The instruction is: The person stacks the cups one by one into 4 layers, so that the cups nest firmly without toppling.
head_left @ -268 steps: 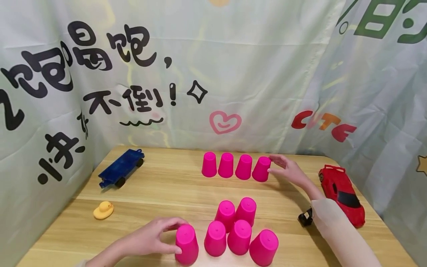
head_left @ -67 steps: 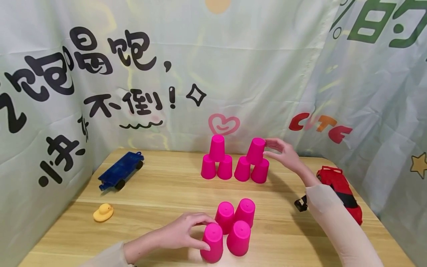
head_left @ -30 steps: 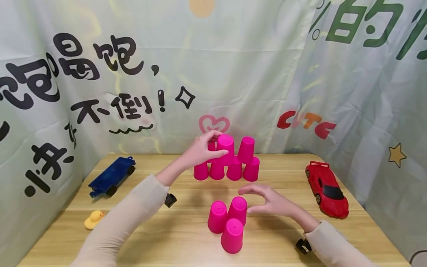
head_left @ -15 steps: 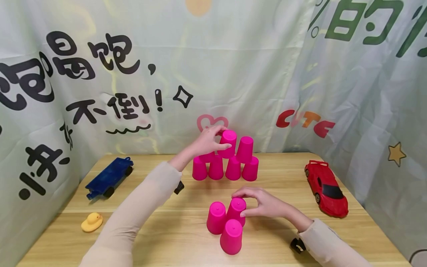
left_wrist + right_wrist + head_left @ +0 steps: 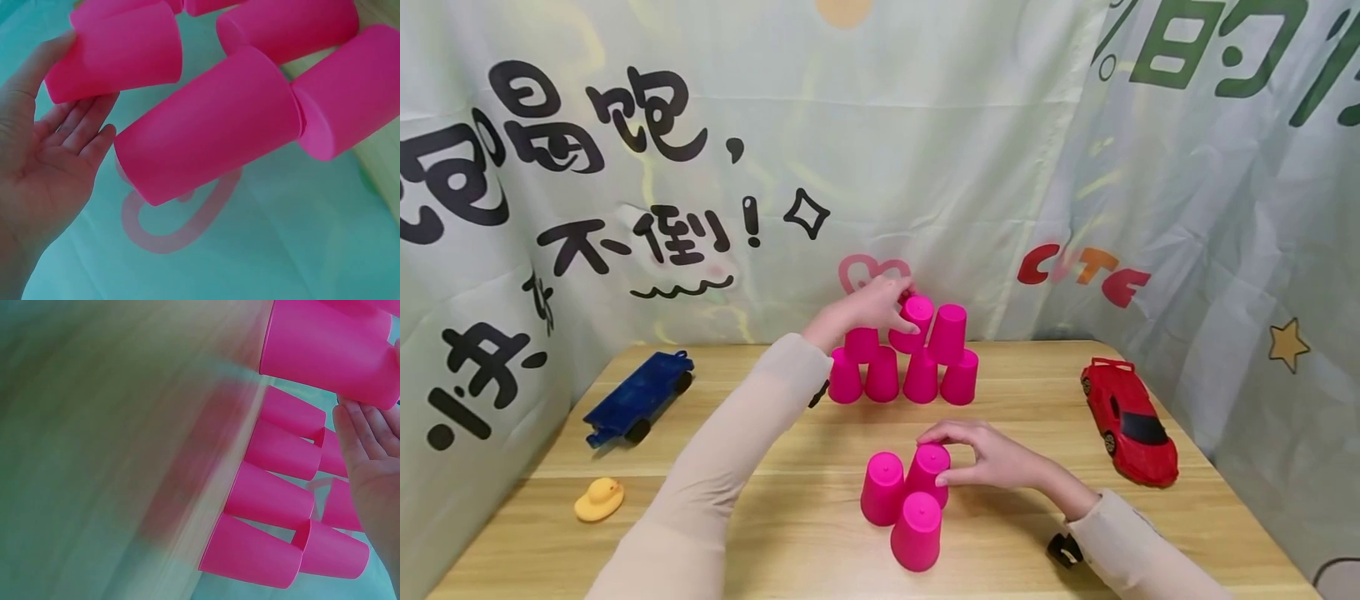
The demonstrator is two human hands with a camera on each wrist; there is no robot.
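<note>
At the back of the table stands a stack of upside-down pink plastic cups. Its bottom row (image 5: 882,375) bears a left upper cup (image 5: 861,345) and a right upper cup (image 5: 948,333). My left hand (image 5: 872,304) holds another pink cup (image 5: 119,56) by thumb and fingers, at the height of these upper cups and between them. Nearer me, my right hand (image 5: 1000,458) grips a pink cup (image 5: 931,468) standing upside down in the front group. Two more cups stand beside it, a left one (image 5: 883,490) and a front one (image 5: 916,533).
A blue toy trailer (image 5: 638,396) stands back left, with a yellow rubber duck (image 5: 599,500) in front of it. On the right lies a red toy car (image 5: 1129,423). A printed cloth (image 5: 970,167) hangs behind the table.
Cups from the front group now form the second level on the back row. My left hand has carried a cup to the stack; my right hand has come forward and taken hold of a front cup.
</note>
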